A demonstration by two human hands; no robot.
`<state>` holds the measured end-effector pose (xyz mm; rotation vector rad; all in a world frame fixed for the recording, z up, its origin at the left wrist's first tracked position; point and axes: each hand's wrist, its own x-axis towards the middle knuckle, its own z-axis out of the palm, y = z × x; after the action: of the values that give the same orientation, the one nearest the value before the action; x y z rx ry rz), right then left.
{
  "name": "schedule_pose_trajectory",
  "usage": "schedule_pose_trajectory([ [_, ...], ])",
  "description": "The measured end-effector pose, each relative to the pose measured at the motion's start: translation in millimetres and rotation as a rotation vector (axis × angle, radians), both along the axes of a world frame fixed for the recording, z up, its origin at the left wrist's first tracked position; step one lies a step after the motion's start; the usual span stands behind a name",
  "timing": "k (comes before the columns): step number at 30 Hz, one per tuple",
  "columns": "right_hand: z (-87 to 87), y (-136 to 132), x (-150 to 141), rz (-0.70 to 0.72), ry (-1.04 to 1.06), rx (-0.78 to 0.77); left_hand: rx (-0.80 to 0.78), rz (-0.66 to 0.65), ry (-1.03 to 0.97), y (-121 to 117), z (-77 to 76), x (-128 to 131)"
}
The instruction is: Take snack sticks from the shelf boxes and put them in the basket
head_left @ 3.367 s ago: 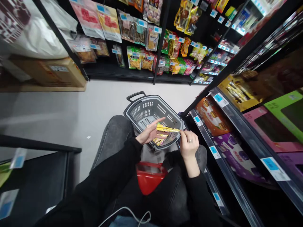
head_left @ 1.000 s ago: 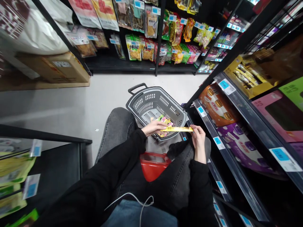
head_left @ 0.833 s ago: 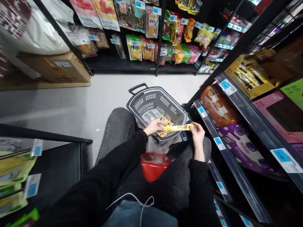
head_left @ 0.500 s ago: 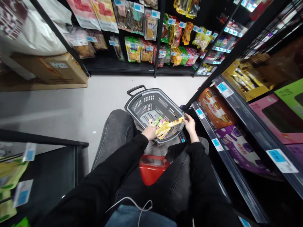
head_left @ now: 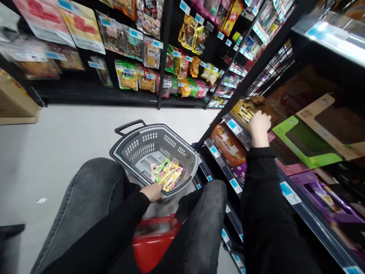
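My left hand (head_left: 153,192) is closed at the near rim of the grey shopping basket (head_left: 117,152), on a bunch of small stick-shaped snack packets (head_left: 171,176). These packets, yellow, green and pink, fan out over the inside of the basket. Up on the shelf at the right, my right hand (head_left: 259,125) has its fingers curled beside an open yellow box (head_left: 238,110) of yellow stick packets (head_left: 245,114). Whatever those fingers grip, if anything, is hidden.
Below the basket, between my legs, is a red plastic object (head_left: 154,245). Shelves with boxed snacks, such as an orange box (head_left: 228,144) and a green-edged box (head_left: 306,146), line the right. Hanging snack bags (head_left: 127,76) fill the back rack. A cardboard box (head_left: 17,101) stands left.
My right hand has moved from the basket up and right to the yellow box on the shelf. The view has turned right, and the basket appears lower and further left.
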<state>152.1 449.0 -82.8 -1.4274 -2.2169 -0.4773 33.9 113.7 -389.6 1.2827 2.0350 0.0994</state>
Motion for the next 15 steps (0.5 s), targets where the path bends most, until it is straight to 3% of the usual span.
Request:
schedule_pose_trajectory([
  [2,13.1,18,1,-0.149,-0.165,-0.094,-0.013,0.001,0.007,0,2.8,0],
  [4,20.7,30,0,-0.192,-0.29,-0.146,-0.016,0.007,0.016,0,4.5,0],
  [11,27.9,40,7,-0.161,-0.477,-0.183,0.018,0.044,0.024,-4,2.9,-1],
  [15,29.5,30,8,-0.062,-0.409,-0.037,0.077,0.068,0.005,-3,1.7,-2],
])
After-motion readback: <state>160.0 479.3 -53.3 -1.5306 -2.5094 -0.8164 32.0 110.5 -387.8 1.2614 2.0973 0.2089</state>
